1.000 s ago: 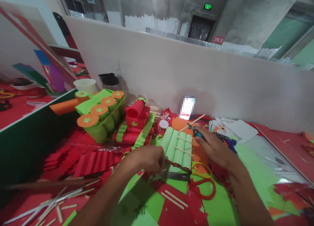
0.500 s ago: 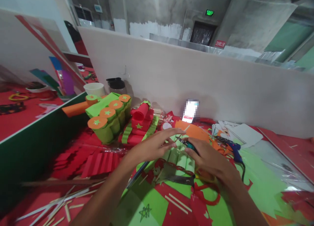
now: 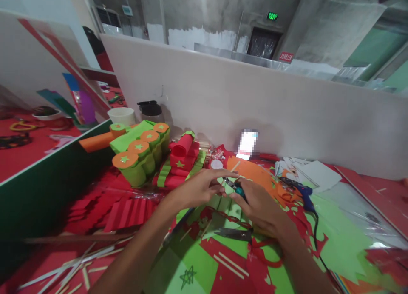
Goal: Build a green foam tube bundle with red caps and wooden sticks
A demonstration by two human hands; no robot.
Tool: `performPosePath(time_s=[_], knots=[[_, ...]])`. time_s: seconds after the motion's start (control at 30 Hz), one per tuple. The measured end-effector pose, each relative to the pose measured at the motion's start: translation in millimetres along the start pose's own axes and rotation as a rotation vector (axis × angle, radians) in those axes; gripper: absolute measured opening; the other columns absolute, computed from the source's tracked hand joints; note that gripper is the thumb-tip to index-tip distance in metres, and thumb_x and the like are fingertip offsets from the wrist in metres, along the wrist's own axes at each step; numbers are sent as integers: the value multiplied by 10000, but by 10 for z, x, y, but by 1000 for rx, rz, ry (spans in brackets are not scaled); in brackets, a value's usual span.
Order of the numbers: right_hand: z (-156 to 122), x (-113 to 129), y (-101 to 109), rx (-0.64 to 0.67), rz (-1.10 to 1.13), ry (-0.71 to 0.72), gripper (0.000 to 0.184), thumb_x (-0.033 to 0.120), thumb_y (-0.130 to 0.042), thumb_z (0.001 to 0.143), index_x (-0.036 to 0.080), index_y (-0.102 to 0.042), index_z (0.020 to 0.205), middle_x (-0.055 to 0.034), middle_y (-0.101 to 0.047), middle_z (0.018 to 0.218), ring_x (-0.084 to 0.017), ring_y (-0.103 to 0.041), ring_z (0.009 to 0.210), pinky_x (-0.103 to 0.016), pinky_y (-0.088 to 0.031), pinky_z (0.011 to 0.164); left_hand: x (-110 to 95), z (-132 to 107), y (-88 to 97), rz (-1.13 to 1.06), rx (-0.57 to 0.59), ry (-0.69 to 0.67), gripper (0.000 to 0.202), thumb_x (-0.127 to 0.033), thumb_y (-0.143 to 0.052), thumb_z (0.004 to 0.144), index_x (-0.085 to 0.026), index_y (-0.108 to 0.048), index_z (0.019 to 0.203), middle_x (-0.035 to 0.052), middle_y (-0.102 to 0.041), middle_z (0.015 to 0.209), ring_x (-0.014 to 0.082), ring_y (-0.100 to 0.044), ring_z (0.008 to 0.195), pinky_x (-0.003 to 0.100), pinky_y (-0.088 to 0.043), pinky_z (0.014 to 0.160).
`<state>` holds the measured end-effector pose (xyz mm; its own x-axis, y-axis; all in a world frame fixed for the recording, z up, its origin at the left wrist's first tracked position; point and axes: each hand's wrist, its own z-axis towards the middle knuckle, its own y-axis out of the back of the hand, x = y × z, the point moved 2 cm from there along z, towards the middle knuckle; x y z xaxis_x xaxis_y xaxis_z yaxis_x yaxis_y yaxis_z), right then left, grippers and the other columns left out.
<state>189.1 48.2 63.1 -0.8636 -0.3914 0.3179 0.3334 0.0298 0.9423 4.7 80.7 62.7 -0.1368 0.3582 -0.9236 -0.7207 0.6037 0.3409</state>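
Observation:
My left hand (image 3: 199,187) is closed, its thumb and fingers pinching a thin wooden stick (image 3: 235,166) whose pale end sticks out above the fingertips. Facing it, my right hand (image 3: 259,200) wraps round a small pair of pliers (image 3: 238,190) with a teal handle. The metal jaws point left, close by the left fingertips; whether they touch the stick is hard to tell. Below both hands lies a row of light green paper rolls (image 3: 225,205), partly covered by the fingers. A dark blade (image 3: 234,233) rests in front of them on green sheets.
Left stand a red and green paper tank (image 3: 180,164) and a green and orange one (image 3: 137,151). Loose wooden sticks (image 3: 86,270) lie front left. A glue gun (image 3: 304,194) with its cable and paper scraps lies right. A phone (image 3: 247,144) leans against the white partition (image 3: 287,111).
My right hand has moved slightly left with the pliers, bringing the jaws closer to my left fingertips. My left hand stays nearly in place with the stick.

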Motion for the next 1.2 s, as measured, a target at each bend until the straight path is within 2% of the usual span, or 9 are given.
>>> performPosePath(time_s=[0.07,0.17,0.27,0.43,0.63,0.93,1.1,1.2], knots=[[13,6,-25,-34,-25,27,312,437,-399,927,170,-527,1026,-85,-622,939,-235,-565,847,-320,-376,706,-32,-15,28,29,2,-60,542,-38,-472,815,-277,-497,1301,71,-571,1266,127,-630,863,263,-507,775],[32,-4,-50,-60,-45,47,368,463,-393,922,148,-534,1051,-102,-633,957,-250,-578,851,-334,-394,708,-87,-31,50,102,33,-133,623,21,-426,787,-325,-483,1302,37,-483,1372,120,-620,929,262,-515,801],[52,-29,-66,-102,-17,67,389,473,-411,910,144,-542,1071,-111,-643,1010,-254,-593,902,-338,-412,741,-117,-30,50,198,50,-184,658,29,-411,787,-348,-446,1325,22,-459,1398,132,-606,1009,268,-521,819],[65,-75,-92,-139,-9,52,389,476,-451,886,169,-552,1101,-92,-670,1016,-241,-619,900,-318,-419,735,-138,-11,25,362,41,-217,652,2,-418,820,-363,-391,1359,-8,-460,1400,153,-517,1186,296,-479,928],[62,-112,-99,-204,-85,-3,328,463,-477,863,174,-604,951,-70,-696,857,-225,-639,770,-288,-383,628,-184,2,-13,482,21,-216,678,-12,-460,818,-364,-341,1385,-22,-482,1382,148,-497,1215,310,-426,997],[74,-152,-148,-242,-111,-8,318,465,-480,857,192,-599,971,-47,-703,867,-220,-649,773,-281,-377,621,-205,3,-39,577,13,-217,612,-69,-449,858,-340,-334,1395,-15,-470,1392,142,-459,1254,286,-395,1018],[67,-210,-188,-260,-140,-43,209,341,-530,813,190,-611,932,-55,-705,871,-222,-649,784,-279,-392,642,-248,1,-69,566,17,-207,635,-48,-456,841,-360,-347,1383,-36,-474,1388,144,-466,1247,286,-417,994],[63,-238,-190,-259,-136,-44,209,295,-539,788,195,-618,954,-58,-706,889,-229,-647,792,-285,-398,651,-251,5,-92,544,8,-212,656,-26,-457,823,-362,-357,1377,-35,-483,1381,150,-490,1221,288,-442,961]])
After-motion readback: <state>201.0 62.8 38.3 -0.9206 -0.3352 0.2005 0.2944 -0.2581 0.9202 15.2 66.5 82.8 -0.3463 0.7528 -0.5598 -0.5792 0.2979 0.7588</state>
